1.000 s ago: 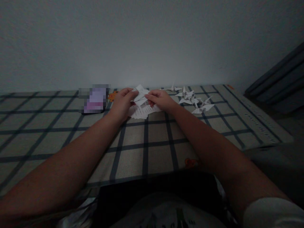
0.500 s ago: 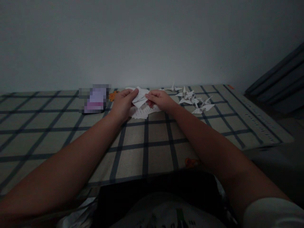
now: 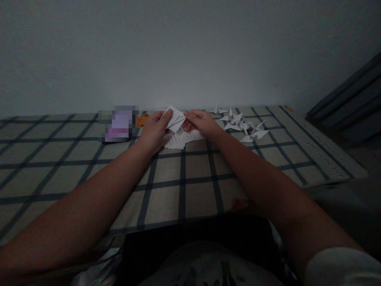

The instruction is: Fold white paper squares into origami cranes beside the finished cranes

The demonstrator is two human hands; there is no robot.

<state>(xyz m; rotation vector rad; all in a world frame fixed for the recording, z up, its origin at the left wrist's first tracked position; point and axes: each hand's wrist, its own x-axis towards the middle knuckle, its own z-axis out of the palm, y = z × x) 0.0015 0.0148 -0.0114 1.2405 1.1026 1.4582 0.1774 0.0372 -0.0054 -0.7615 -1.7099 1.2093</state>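
Observation:
A small folded piece of white paper (image 3: 176, 119) with dark print is held up between both hands over the table. My left hand (image 3: 155, 129) is closed on its left side, thumb on top. My right hand (image 3: 200, 122) pinches the right corner between thumb and fingers. Under the hands lies a torn sheet of printed paper (image 3: 178, 140), partly covered by them. To the right of my right hand sit several folded paper cranes (image 3: 235, 120), loosely bunched together.
A checked cloth (image 3: 196, 182) covers the table, which meets a plain wall (image 3: 190, 55) at the back. Left of my hands lies a blurred-out phone (image 3: 120, 124). A dark slatted object (image 3: 354, 103) leans at the far right.
The folded paper has turned and tilted slightly in the hands. My right thumb has shifted up along its right corner. Everything on the table stays where it was.

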